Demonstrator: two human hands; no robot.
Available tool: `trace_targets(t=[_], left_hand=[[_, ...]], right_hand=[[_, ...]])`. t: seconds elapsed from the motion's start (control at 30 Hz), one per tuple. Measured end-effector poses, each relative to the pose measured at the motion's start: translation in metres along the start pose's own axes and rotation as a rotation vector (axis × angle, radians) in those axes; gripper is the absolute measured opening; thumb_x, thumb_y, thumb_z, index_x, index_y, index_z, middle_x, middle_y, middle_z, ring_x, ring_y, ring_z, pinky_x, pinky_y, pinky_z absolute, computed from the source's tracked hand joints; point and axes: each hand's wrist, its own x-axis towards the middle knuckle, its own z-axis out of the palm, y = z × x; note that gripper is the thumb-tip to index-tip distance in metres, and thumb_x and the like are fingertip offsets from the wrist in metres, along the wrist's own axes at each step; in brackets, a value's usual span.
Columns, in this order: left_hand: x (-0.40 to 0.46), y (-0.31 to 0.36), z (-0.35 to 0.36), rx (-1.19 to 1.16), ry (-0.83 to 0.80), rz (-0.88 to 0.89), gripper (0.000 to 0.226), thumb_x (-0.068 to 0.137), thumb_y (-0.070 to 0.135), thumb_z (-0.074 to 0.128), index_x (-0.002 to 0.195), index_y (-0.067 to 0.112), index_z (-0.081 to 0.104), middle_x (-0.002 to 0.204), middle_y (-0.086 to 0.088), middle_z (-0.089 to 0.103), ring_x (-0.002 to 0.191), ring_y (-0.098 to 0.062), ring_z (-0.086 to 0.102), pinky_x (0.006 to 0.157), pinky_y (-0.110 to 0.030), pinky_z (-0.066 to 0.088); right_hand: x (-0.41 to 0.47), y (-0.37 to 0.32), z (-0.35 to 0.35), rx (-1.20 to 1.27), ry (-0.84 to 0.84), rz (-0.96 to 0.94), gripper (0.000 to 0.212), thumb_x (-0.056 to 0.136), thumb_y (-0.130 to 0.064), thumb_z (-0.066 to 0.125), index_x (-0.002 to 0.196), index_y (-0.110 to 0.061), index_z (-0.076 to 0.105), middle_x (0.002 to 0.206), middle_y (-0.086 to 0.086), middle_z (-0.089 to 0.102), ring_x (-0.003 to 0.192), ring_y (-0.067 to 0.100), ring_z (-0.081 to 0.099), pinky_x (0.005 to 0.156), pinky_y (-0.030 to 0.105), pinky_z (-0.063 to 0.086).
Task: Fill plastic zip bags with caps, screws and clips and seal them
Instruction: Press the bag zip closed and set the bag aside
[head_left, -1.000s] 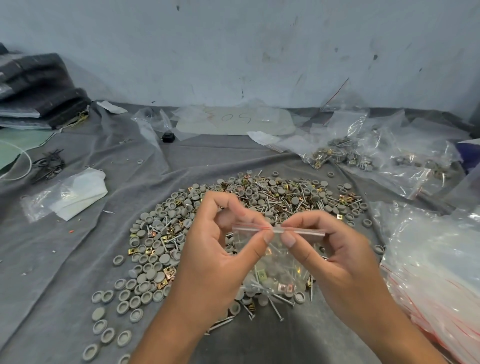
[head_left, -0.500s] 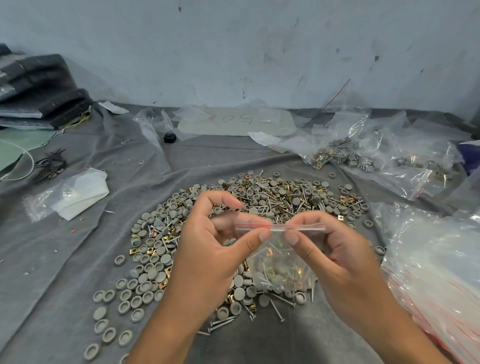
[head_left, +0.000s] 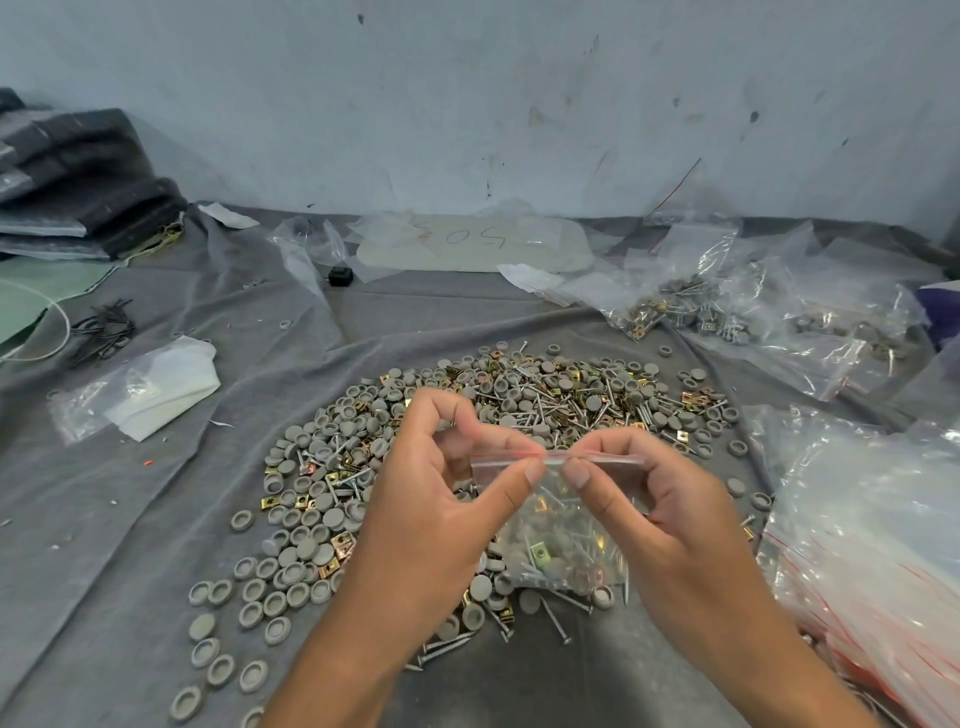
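Now both your hands hold one small zip bag (head_left: 558, 525) above the near edge of the pile. Your left hand (head_left: 431, 525) pinches the red-lined zip strip (head_left: 558, 458) between thumb and forefinger near its middle, and your right hand (head_left: 670, 514) pinches it just beside, the two thumbs almost touching. The bag hangs down between your hands, and in it you see grey caps, screws and at least one gold clip; the exact number inside I cannot tell.

Below it lies one big pile of parts (head_left: 467, 457) on the grey cloth (head_left: 156, 519), far too many to count: grey caps, silver screws, gold clips. About twenty loose caps (head_left: 249, 597) lie spread at the left near side.

At your right, one stack of empty zip bags (head_left: 872, 545) lies close to your right wrist. Beyond the pile at the right lie several filled bags (head_left: 727, 312). At the left, bare cloth lies between the pile and one bag with white sheets (head_left: 150, 389).
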Motion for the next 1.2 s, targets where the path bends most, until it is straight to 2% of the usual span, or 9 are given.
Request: trace_targets(t=[0.13,0.37,0.53,0.67,0.8,0.93,1.03,1.13,1.2], left_hand=[[0.0,0.002,0.0,0.004,0.004,0.001,0.041,0.081,0.029,0.081,0.095,0.028,0.042,0.1,-0.003,0.077,0.097,-0.023,0.074,0.084,-0.042,0.058],[-0.002,-0.001,0.001,0.014,-0.021,-0.001,0.04,0.086,0.024,0.075,0.085,0.028,0.035,0.095,-0.007,0.074,0.088,-0.027,0.072,0.07,-0.053,0.059],[-0.001,0.0,0.0,-0.033,0.043,-0.004,0.04,0.084,0.021,0.079,0.089,0.026,0.04,0.095,-0.005,0.078,0.091,-0.023,0.076,0.075,-0.026,0.059],[0.0,0.002,0.0,-0.109,0.108,-0.026,0.039,0.077,0.025,0.08,0.092,0.019,0.045,0.089,-0.005,0.079,0.081,-0.021,0.077,0.066,-0.017,0.056],[0.001,0.003,0.001,-0.062,0.184,0.034,0.031,0.078,0.02,0.079,0.078,0.035,0.052,0.087,-0.002,0.079,0.087,-0.017,0.077,0.066,-0.014,0.056],[0.0,0.007,0.002,-0.123,0.216,0.008,0.035,0.077,0.036,0.077,0.106,0.038,0.058,0.103,0.005,0.078,0.092,-0.013,0.075,0.068,-0.013,0.055],[0.003,0.006,-0.003,-0.189,0.241,-0.02,0.053,0.076,0.04,0.074,0.123,0.029,0.052,0.121,0.011,0.072,0.113,-0.007,0.068,0.085,-0.011,0.051],[0.002,0.006,-0.004,-0.138,0.241,-0.031,0.055,0.075,0.047,0.071,0.123,0.031,0.051,0.121,0.015,0.072,0.114,-0.002,0.066,0.085,-0.008,0.049],[-0.001,0.006,-0.003,-0.098,0.246,-0.029,0.053,0.077,0.05,0.069,0.123,0.034,0.05,0.12,0.016,0.072,0.113,-0.001,0.066,0.084,-0.006,0.048]], right_hand=[[0.0,-0.001,-0.001,-0.005,0.0,0.009,0.007,0.093,-0.041,0.065,0.096,-0.036,0.069,0.086,-0.01,0.072,0.069,0.007,0.062,0.057,0.014,0.047],[-0.001,-0.003,0.001,-0.091,-0.007,-0.044,0.007,0.091,-0.041,0.067,0.093,-0.036,0.072,0.084,-0.019,0.072,0.074,-0.001,0.067,0.059,0.003,0.043],[0.003,-0.002,-0.001,-0.062,-0.012,-0.055,0.005,0.094,-0.033,0.067,0.092,-0.032,0.071,0.08,-0.019,0.07,0.064,-0.001,0.063,0.056,0.004,0.041],[0.009,-0.006,-0.008,-0.021,-0.02,-0.047,0.006,0.095,-0.025,0.068,0.091,-0.029,0.072,0.078,-0.014,0.07,0.063,0.0,0.062,0.054,0.007,0.045],[0.014,-0.013,-0.012,0.059,-0.057,0.037,0.007,0.09,-0.029,0.074,0.089,-0.023,0.075,0.072,0.004,0.068,0.054,0.019,0.054,0.049,0.013,0.046],[0.038,-0.025,-0.021,0.06,-0.107,0.053,0.009,0.092,-0.022,0.073,0.086,-0.016,0.076,0.072,-0.004,0.069,0.055,0.012,0.057,0.053,0.021,0.047],[0.087,-0.028,-0.049,-0.036,0.057,0.092,0.011,0.09,-0.034,0.075,0.086,-0.024,0.079,0.083,0.004,0.075,0.071,0.036,0.062,0.066,0.039,0.056],[0.154,-0.02,-0.097,0.017,0.374,0.226,0.011,0.088,-0.033,0.077,0.083,-0.023,0.079,0.084,-0.01,0.073,0.071,0.012,0.055,0.064,0.029,0.047],[0.183,-0.011,-0.132,-0.032,0.477,0.297,0.02,0.091,-0.034,0.074,0.103,-0.018,0.077,0.09,-0.009,0.071,0.068,0.006,0.051,0.061,0.024,0.044]])
